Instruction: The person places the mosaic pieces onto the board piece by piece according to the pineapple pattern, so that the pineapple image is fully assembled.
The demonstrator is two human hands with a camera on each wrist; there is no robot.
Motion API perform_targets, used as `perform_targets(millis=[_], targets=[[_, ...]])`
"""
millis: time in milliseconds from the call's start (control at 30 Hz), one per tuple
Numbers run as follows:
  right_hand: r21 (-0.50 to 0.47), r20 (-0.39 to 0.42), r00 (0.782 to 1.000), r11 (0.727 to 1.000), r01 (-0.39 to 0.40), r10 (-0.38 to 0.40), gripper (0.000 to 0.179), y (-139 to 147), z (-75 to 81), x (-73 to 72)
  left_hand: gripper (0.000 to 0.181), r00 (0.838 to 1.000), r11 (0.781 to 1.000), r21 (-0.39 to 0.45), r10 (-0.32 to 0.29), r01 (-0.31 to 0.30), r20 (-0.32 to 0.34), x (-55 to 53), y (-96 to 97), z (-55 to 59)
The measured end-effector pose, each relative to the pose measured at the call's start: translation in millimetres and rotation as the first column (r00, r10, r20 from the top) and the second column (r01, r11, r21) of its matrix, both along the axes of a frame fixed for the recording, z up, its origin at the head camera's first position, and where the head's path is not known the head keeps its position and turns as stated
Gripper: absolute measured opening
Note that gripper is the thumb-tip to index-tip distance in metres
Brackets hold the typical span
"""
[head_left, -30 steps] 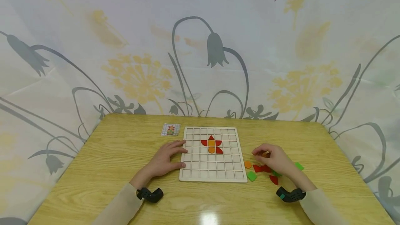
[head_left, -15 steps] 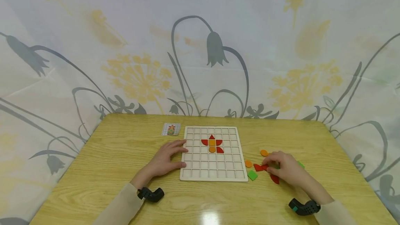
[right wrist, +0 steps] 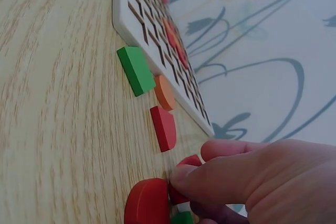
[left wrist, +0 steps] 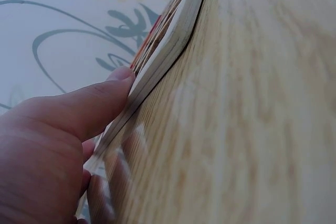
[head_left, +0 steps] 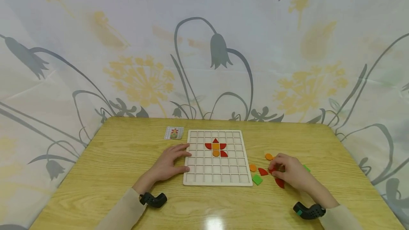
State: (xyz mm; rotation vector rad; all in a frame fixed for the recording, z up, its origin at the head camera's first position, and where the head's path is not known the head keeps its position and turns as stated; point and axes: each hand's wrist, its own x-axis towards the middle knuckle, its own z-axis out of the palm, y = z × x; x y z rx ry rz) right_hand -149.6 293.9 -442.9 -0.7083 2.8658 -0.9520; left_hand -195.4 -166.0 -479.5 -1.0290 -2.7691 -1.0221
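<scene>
A white grid board (head_left: 200, 176) lies in the middle of the table. Its cells hold several red pieces (head_left: 224, 154), an orange square (head_left: 216, 146) and an orange disc (head_left: 216, 153). My left hand (head_left: 167, 162) rests along the board's left edge with fingers spread; the thumb (left wrist: 113, 90) touches the rim. Right of the board, my right hand (head_left: 292, 171) pinches a small red piece (right wrist: 190, 160), mostly covered by thumb and fingers. Close to it lie a red quarter-round piece (head_left: 263, 171) and a larger red curved piece (head_left: 280, 183).
A small pattern card (head_left: 174, 133) lies at the board's upper left. Beside the right edge sit an orange disc (head_left: 253, 168) and a green square (head_left: 257, 179); another orange disc (head_left: 269, 156) is farther right. A green piece (head_left: 306, 168) shows behind the right hand.
My right hand has moved down and right from the upper orange disc, uncovering it, to the red pieces, where it pinches one. The left hand has stayed at the board's edge.
</scene>
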Motion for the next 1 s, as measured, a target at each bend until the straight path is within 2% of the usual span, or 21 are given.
perform_targets(millis=[167,433,600,800,1000], targets=[[-0.033,-0.006,1.0,0.999,0.002,-0.003,0.02,2,-1.9,-1.4,0.047,1.0,1.0,-0.002,-0.002,0.002,-0.001,0.2,-0.5,-0.2],[-0.05,-0.035,0.996,0.995,0.085,-0.086,0.014,-2,3.9,-1.2,0.047,1.0,1.0,-0.008,0.0,-0.001,-0.013,-1.0,-0.9,-2.6],[-0.119,-0.03,0.997,0.99,0.073,-0.077,0.009,-10,1.5,-4.6,0.048,1.0,1.0,-0.008,0.002,-0.002,-0.001,-0.1,-1.2,-0.1],[-0.262,0.03,0.999,0.965,0.022,-0.015,0.006,-30,-2.9,-10.1,0.047,1.0,1.0,-0.009,0.005,-0.005,0.003,0.3,-2.3,1.6],[-0.334,0.149,0.989,0.94,0.062,-0.013,0.01,-53,-5.1,-16.5,0.046,1.0,1.0,-0.002,0.003,-0.003,-0.001,0.3,-0.6,0.3]])
